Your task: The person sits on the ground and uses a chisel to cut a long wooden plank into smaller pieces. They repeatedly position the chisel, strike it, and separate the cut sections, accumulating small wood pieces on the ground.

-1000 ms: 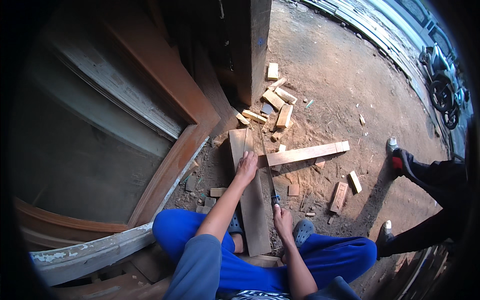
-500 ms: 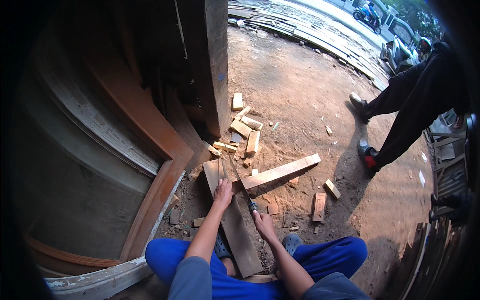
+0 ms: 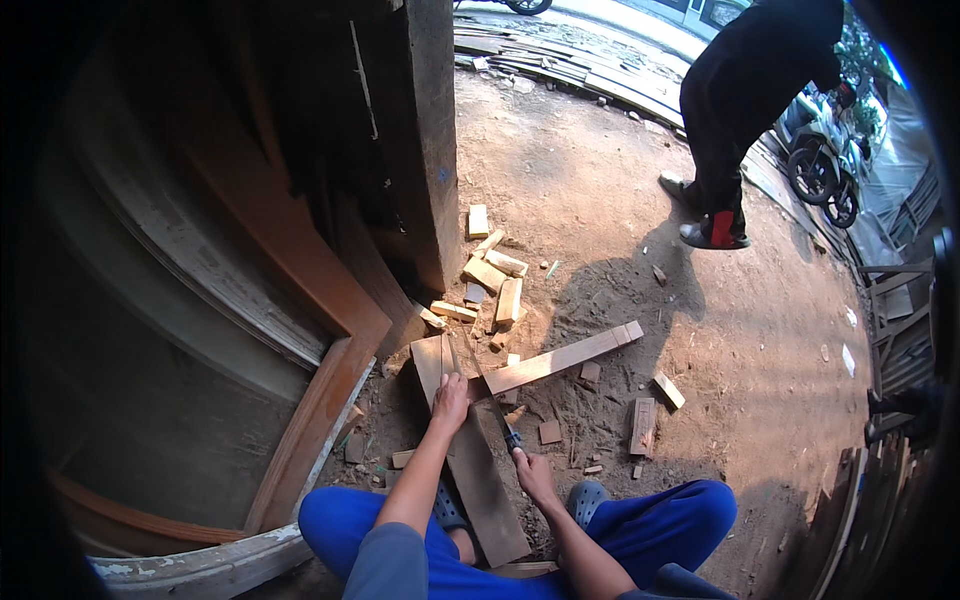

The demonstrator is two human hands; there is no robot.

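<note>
My right hand point(image 3: 537, 475) is closed round the handle of a handsaw point(image 3: 512, 436). The saw's narrow blade points up and left, across a pale wooden batten point(image 3: 565, 358) near its left end. My left hand point(image 3: 451, 402) is closed over that end of the batten, pressing it down on a thick wooden plank point(image 3: 488, 495); its fingertips are partly hidden. The plank lies lengthwise between my legs, its near end by my lap. The batten sticks out to the right, crossing the plank near its far end.
Several wood offcuts point(image 3: 484, 274) lie heaped beside a dark post point(image 3: 436, 150). A brown wooden frame point(image 3: 300, 440) leans close on my left. Another person point(image 3: 735, 110) in dark clothes stands on the dirt at the far right, near a parked motorbike point(image 3: 815, 165).
My right hand has drawn the saw slightly back toward me. My left hand keeps its place on the wood. The other person has stepped farther away and bends over.
</note>
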